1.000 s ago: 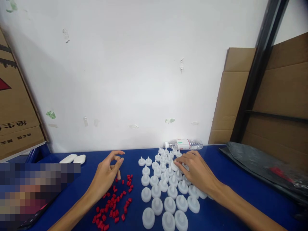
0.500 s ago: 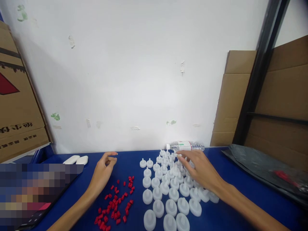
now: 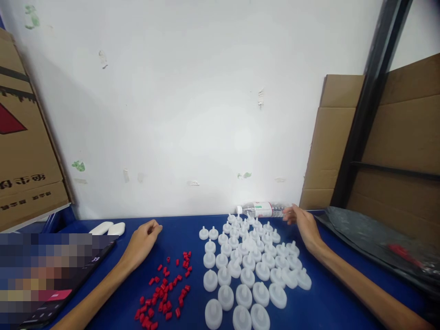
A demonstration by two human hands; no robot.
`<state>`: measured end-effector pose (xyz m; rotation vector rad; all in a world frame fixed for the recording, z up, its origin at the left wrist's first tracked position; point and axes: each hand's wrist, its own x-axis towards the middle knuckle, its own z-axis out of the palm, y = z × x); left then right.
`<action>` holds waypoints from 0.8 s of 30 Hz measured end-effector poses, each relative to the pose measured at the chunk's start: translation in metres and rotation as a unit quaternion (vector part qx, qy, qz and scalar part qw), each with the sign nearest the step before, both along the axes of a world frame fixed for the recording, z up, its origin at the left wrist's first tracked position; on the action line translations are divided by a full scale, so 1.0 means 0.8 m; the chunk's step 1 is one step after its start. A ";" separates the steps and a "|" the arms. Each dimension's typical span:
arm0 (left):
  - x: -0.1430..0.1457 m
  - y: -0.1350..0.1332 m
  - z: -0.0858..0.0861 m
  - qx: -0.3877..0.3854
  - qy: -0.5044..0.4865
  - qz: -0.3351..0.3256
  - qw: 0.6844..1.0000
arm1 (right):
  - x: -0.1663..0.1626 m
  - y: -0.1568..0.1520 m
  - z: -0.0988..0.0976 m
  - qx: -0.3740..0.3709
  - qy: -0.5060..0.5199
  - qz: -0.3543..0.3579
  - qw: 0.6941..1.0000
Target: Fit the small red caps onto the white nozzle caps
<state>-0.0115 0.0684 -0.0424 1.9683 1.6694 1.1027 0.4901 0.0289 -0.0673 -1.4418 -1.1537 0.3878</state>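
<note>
My left hand [image 3: 146, 236] rests over the blue table behind the red pieces, its fingers curled in and nothing visible in them. Small red plastic caps [image 3: 165, 293] lie scattered in front of it. My right hand [image 3: 304, 224] is at the back right, fingers apart and slightly bent, by the base end of a clear plastic bottle [image 3: 263, 209] lying on its side. Whether its fingertips touch the bottle I cannot tell. Many white round caps with nozzle tips [image 3: 247, 277] stand between my hands, mostly upright in loose rows.
At the left are a phone-like device [image 3: 92, 263] with a blurred screen and two white rounded objects [image 3: 117, 228]. A dark plastic bag [image 3: 364, 238] lies at the right. Cardboard [image 3: 326, 151] leans on the wall, and a printed box [image 3: 27, 137] stands left.
My right hand has moved right, off the white nozzle caps to beside the bottle's end. My left hand has shifted slightly left and its fingers have closed.
</note>
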 end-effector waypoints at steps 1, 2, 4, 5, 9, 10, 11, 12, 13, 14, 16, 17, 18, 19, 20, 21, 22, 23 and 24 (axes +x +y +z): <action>-0.003 0.001 0.000 0.003 0.037 0.000 0.999 | 0.004 0.003 -0.004 -0.009 0.021 0.000 1.000; -0.005 0.002 -0.001 0.003 0.072 0.000 0.997 | 0.007 0.005 -0.008 -0.017 0.038 0.001 0.999; -0.006 0.004 -0.005 -0.001 0.137 -0.003 0.991 | 0.010 0.007 -0.012 -0.030 0.065 0.006 0.997; -0.005 0.005 -0.007 -0.004 0.165 -0.006 0.986 | 0.010 0.008 -0.014 -0.036 0.074 0.011 0.997; -0.005 0.005 -0.010 -0.019 0.248 -0.022 0.968 | 0.006 0.011 -0.019 -0.062 0.096 0.043 0.993; -0.006 0.005 -0.010 -0.025 0.262 -0.031 0.964 | 0.005 0.011 -0.020 -0.067 0.098 0.049 0.992; -0.007 0.005 -0.008 -0.031 0.273 -0.040 0.961 | 0.004 0.012 -0.021 -0.073 0.100 0.053 0.991; -0.008 0.005 -0.006 -0.036 0.283 -0.048 0.957 | 0.004 0.012 -0.021 -0.077 0.101 0.057 0.990; -0.009 0.004 -0.004 -0.040 0.291 -0.055 0.954 | 0.004 0.012 -0.022 -0.081 0.101 0.060 0.990; -0.010 0.003 -0.001 -0.043 0.298 -0.060 0.952 | 0.004 0.013 -0.022 -0.085 0.101 0.062 0.989; -0.010 0.000 0.002 -0.047 0.308 -0.065 0.948 | 0.004 0.013 -0.022 -0.092 0.100 0.067 0.989; -0.009 -0.001 0.004 -0.048 0.311 -0.066 0.947 | 0.004 0.013 -0.022 -0.096 0.098 0.069 0.988; -0.008 -0.003 0.005 -0.050 0.313 -0.067 0.946 | 0.004 0.013 -0.022 -0.100 0.096 0.071 0.988; -0.008 -0.004 0.006 -0.051 0.315 -0.067 0.945 | 0.004 0.013 -0.021 -0.105 0.094 0.074 0.987; -0.007 -0.005 0.006 -0.052 0.316 -0.067 0.945 | 0.004 0.014 -0.021 -0.110 0.092 0.077 0.987; -0.007 -0.006 0.007 -0.053 0.316 -0.068 0.945 | 0.004 0.014 -0.021 -0.115 0.089 0.079 0.986; -0.006 -0.006 0.007 -0.054 0.317 -0.069 0.944 | 0.004 0.014 -0.021 -0.119 0.086 0.082 0.986; -0.006 -0.007 0.008 -0.054 0.316 -0.071 0.945 | 0.004 0.015 -0.022 -0.123 0.083 0.083 0.985; -0.006 -0.007 0.008 -0.055 0.315 -0.073 0.945 | 0.004 0.015 -0.022 -0.126 0.081 0.085 0.985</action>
